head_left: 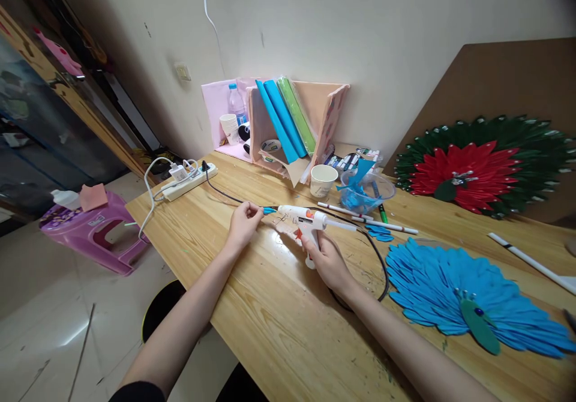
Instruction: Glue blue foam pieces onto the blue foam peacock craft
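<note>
Glue gun [306, 219] sits in right hand [327, 262], fingers clenched round its handle, nozzle aimed at a small blue piece [269, 210] pinched in left hand [244, 222] fingers. Both hover just over the bench [252, 306]. Black cord [378, 264] loops beside the right fingers. Blue feather fan [454, 288] lies beyond that, paper cup [323, 180] and power strip [189, 183] farther off.

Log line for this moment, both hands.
left hand: pinches blue piece at nozzle | right hand: grips glue gun | wooden table
</note>
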Available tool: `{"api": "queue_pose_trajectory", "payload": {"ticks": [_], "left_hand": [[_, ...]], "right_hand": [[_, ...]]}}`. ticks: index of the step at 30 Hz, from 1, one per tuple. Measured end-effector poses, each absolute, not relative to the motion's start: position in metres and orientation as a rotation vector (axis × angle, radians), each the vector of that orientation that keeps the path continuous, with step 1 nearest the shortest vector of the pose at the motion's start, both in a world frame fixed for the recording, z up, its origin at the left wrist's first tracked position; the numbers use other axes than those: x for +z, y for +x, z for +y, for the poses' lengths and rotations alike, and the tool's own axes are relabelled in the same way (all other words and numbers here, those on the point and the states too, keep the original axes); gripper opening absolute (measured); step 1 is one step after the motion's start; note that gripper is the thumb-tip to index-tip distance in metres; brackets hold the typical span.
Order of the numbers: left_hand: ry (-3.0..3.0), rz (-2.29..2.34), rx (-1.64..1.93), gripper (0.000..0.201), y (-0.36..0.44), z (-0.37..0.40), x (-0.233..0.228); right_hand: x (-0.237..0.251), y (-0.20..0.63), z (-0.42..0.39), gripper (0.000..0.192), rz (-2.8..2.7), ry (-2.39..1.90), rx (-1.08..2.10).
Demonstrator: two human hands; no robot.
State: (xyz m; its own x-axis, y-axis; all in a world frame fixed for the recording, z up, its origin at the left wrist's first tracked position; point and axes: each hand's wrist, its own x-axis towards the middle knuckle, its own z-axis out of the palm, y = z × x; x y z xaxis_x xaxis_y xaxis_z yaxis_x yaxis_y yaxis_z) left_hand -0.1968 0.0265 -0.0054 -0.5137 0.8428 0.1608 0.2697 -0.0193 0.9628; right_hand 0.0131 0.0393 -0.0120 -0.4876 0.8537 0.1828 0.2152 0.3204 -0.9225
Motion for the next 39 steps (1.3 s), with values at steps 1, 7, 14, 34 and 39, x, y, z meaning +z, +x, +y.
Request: {"api": "queue_pose_trajectory", "payload": {"ticks": [1, 7, 14, 34, 39], "left_hand": [[1.170, 1.787, 1.563, 0.018, -0.1969, 0.0265, -0.0055], [1.242, 1.816, 1.554, 0.016, -0.1964, 0.0257, -0.0050], [1.310, 1.853, 1.538, 0.015, -0.1953, 0.0249, -0.0061], [1.382, 1.910, 1.499, 0.013, -0.1908, 0.0219, -0.0015], [1.383, 1.917, 1.493, 0.013, -0.1914, 0.0223, -0.0026]], "right_hand": [[-0.0124, 0.0132, 0.0391, 0.035, -1.907, -0.935, 1.178], [-0.0129, 0.0132, 0.0391, 0.034, -1.925, -0.956, 1.193], [-0.0113, 0.0133, 0.0390, 0.034, -1.956, -0.944, 1.156], [-0.0139, 0.0136, 0.0398, 0.032, -1.964, -0.997, 1.153], [-0.0145, 0.0133, 0.0400, 0.032, -1.953, -0.990, 1.141]]}}
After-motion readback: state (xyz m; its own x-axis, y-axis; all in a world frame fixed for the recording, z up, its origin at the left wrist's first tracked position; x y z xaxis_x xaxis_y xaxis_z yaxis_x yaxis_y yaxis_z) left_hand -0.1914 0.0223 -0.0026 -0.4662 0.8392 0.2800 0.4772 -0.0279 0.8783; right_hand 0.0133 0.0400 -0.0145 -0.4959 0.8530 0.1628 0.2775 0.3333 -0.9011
